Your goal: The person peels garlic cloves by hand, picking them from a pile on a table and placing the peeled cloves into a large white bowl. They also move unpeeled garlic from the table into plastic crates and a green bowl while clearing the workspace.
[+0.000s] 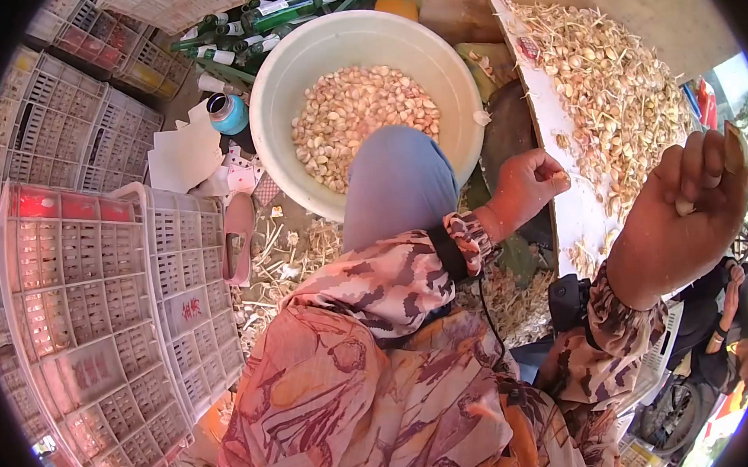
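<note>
My left hand point(523, 190) is closed in a pinch beside the white board's edge. A small pale bit shows at its fingertips, too small to name. Raised at the right, my right hand point(680, 212) has its fingers curled round a whitish garlic clove point(684, 206). A tan, pointed piece point(735, 149) shows at its upper edge; I cannot make out what it is. Loose garlic cloves and dry stalks point(611, 87) are heaped on the white board point(547, 104). A large pale basin point(275, 127) holds many separated garlic cloves point(361, 104), partly hidden by my knee.
Stacked plastic crates point(87, 340) line the left side. Green bottles point(281, 14) lie behind the basin, near a blue flask point(228, 113). Dry husks and stalks point(280, 257) litter the floor by a pink shoe point(238, 239). Another person point(710, 331) is at the far right.
</note>
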Available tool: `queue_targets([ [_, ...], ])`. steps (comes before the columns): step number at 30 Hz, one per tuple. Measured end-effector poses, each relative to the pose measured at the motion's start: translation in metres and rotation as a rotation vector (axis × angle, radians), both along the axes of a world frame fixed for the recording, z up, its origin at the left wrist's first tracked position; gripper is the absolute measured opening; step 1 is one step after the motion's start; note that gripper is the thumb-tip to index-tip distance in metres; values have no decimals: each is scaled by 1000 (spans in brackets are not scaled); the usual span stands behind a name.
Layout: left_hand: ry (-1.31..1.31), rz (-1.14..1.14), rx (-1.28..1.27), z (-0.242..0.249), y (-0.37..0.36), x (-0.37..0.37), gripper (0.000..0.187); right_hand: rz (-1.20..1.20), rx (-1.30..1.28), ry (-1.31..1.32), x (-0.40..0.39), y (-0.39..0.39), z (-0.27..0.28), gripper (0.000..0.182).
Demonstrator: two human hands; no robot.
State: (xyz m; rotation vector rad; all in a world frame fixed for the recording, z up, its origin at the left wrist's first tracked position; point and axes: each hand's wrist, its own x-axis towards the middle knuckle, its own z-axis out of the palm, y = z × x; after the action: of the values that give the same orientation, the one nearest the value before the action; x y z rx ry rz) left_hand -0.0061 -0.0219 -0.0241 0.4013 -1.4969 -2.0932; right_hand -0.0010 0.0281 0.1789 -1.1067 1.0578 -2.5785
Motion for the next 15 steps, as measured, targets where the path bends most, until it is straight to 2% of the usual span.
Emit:
queue_targets([
  [1,-2,3,3,-3,2,-1,18,-262,23,55,-1,-3,-3,22],
  [3,20,8,-47,-9,8,-7,19,-325,123,57,-10,-27,-16,25],
  [4,32,26,-40,-9,12,-8,18,-323,355,24,-20,-42,-34,27],
  [5,42,42,-35,-9,16,-10,17,-189,783,228,-33,-53,-58,34],
  [6,64,93,-124,-20,19,-17,18,54,951,408,-48,-60,-78,39],
  [7,61,96,-127,-16,18,-13,18,-50,999,418,-47,-62,-83,38],
  [9,41,33,8,-9,13,-4,19,-187,876,272,-45,-41,-68,35],
  [11,43,46,44,-8,8,-4,20,-307,885,81,-67,3,-75,32],
  [13,107,-43,124,3,6,7,19,-389,1142,66,-84,56,-97,30],
  [14,171,-115,135,8,9,11,17,-310,1158,46,-76,73,-107,29],
  [15,190,-97,-29,11,16,14,19,-234,1175,17,-67,89,-116,28],
])
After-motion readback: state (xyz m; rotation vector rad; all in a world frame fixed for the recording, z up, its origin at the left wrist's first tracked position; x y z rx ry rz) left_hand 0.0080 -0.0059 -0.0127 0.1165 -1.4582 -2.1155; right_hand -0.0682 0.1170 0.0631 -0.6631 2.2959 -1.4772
